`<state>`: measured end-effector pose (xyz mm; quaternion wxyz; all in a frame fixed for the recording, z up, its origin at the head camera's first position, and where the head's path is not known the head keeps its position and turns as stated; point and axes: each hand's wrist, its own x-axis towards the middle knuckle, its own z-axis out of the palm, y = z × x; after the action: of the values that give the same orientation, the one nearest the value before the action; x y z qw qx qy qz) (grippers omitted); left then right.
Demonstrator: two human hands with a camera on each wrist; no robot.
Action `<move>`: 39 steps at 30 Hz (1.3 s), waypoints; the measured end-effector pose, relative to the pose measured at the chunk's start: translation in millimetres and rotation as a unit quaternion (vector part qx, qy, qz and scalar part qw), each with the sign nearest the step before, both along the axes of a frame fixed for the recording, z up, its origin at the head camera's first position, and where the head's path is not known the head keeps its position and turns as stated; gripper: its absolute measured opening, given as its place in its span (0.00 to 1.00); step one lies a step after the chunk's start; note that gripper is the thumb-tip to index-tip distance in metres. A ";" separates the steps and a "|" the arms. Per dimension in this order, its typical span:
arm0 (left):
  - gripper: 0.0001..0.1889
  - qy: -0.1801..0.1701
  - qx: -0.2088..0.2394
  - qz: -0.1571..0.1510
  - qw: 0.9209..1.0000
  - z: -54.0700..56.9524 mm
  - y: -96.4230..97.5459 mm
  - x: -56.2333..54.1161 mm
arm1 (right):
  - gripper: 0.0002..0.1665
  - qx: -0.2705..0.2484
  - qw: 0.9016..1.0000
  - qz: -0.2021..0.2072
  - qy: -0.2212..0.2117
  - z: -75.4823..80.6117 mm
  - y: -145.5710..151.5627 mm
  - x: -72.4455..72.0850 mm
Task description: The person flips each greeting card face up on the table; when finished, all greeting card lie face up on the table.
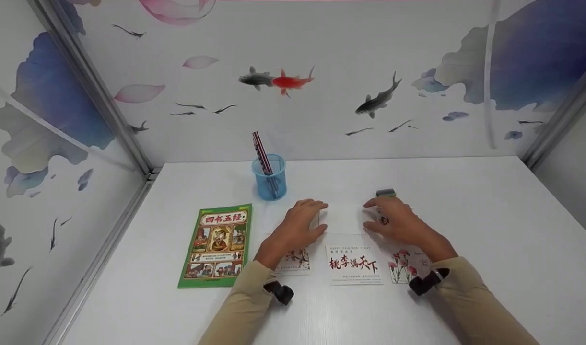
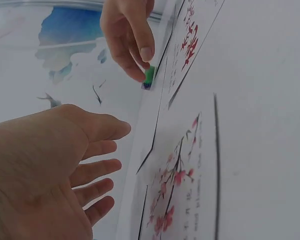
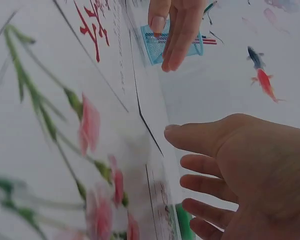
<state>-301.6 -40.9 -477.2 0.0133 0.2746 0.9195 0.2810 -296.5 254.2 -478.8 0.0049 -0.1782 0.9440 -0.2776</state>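
My left hand (image 1: 300, 223) is held above the cards left of the middle, its fingers apart and loosely bent, with nothing in them. Facing it, my right hand (image 1: 396, 223) hovers over the right-hand cards, also holding nothing. Below the left hand lies a card with blossom branches (image 2: 172, 200), partly covered in the head view. A card with red Chinese lettering (image 1: 354, 264) lies between the forearms. Under the right wrist is a card with pink carnations (image 3: 90, 125). A white sheet or card (image 1: 345, 215) lies between the hands; its face is too faint to tell.
A green picture book (image 1: 216, 247) lies at the left. Behind the left hand stands a blue mesh pen cup (image 1: 269, 179) with striped pencils (image 1: 262, 153). A small dark green block (image 1: 385, 192) sits just beyond the right hand. Printed wall panels (image 1: 322, 129) border the table.
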 end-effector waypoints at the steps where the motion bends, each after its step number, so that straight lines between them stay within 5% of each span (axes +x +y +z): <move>1: 0.28 -0.004 -0.004 -0.001 1.000 -1.3 -0.2 -1.3 | 0.30 0.003 1.000 0.013 -0.006 -0.4 -4.9 -0.9; 6: 0.30 -0.025 -0.016 0.015 0.999 -4.2 1.1 -4.9 | 0.36 0.028 0.998 0.052 -0.011 -0.6 -20.8 -4.8; 27: 0.36 -0.086 0.007 0.023 0.996 -2.5 5.0 -10.0 | 0.35 0.050 0.997 0.025 -0.052 -4.0 -26.0 -5.4; 39: 0.38 -0.105 -0.045 -0.024 0.993 7.6 4.3 -16.9 | 0.37 0.066 0.996 0.047 -0.037 -0.2 -22.1 -11.2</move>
<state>-318.5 -36.6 -469.6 0.1291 0.2645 0.9180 0.2659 -307.7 232.0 -478.9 0.0650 -0.2111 0.9501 -0.2205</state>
